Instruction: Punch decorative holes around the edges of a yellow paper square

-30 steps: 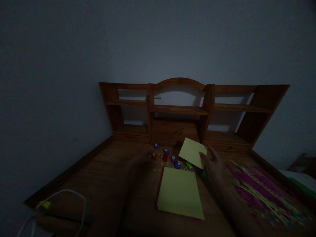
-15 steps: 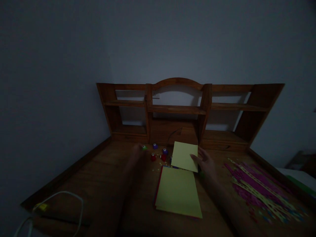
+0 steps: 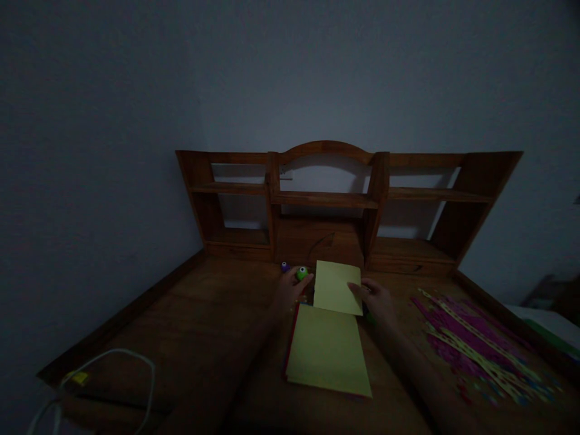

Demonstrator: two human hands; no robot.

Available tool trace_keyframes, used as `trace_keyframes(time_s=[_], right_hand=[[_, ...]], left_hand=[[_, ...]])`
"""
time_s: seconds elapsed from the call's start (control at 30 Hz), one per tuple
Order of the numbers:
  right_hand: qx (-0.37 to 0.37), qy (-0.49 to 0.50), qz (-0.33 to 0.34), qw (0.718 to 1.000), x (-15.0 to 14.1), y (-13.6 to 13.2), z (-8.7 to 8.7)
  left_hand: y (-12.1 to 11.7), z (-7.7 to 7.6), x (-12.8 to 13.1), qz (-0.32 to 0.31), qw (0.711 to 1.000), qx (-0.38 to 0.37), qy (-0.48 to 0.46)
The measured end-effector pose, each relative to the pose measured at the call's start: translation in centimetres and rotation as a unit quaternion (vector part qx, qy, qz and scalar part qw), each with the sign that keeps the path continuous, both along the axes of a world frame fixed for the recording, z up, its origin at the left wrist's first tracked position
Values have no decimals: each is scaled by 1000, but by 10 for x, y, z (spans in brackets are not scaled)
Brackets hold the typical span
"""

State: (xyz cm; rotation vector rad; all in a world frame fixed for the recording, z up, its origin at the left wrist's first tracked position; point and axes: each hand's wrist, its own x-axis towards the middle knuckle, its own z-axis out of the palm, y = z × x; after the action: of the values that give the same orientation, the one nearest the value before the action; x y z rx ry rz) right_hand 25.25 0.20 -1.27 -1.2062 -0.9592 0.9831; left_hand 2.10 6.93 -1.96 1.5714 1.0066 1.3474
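My left hand (image 3: 285, 293) is closed round a small green paper punch (image 3: 302, 274) with a white, eye-like spot, just left of the upper yellow sheet. My right hand (image 3: 379, 302) pinches that yellow paper sheet (image 3: 336, 287) at its right edge, thumb on top. The sheet is raised over the back edge of a stack of coloured paper (image 3: 328, 353), whose top sheet is yellow with a red edge showing at the left. A purple punch (image 3: 284, 266) stands behind my left hand. Other punches there are mostly hidden by the hand and sheet. Something green shows dimly beneath my right hand.
Punched strips of pink and yellow paper (image 3: 466, 338) lie heaped at the right with small coloured bits. A wooden shelf unit (image 3: 324, 199) stands along the back of the wooden desk (image 3: 181, 320). A white cable (image 3: 151, 374) loops at the front left. The room is dim.
My left hand has moved right with the green punch, from the left end of the punch group to beside the yellow sheet. The right hand and its sheet have barely shifted.
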Motion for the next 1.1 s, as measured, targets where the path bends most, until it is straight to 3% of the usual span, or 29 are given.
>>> trace_keyframes(time_s=[0.17, 0.47, 0.7, 0.87, 1.1], right_hand=[[8, -25, -14, 1000, 3, 2, -6], [18, -59, -31, 998, 5, 4, -8], [48, -79, -35, 995, 5, 4, -8], [49, -122, -30, 991, 4, 2, -2], [59, -159, -38, 985, 2, 1, 0]], left_hand=[[0, -6, -2, -78, 997, 0, -17], [20, -28, -5, -67, 992, -68, -78], [28, -23, -7, -86, 949, -215, -214], [20, -17, -11, -89, 943, -224, -232], [16, -15, -11, -120, 951, -212, -188]])
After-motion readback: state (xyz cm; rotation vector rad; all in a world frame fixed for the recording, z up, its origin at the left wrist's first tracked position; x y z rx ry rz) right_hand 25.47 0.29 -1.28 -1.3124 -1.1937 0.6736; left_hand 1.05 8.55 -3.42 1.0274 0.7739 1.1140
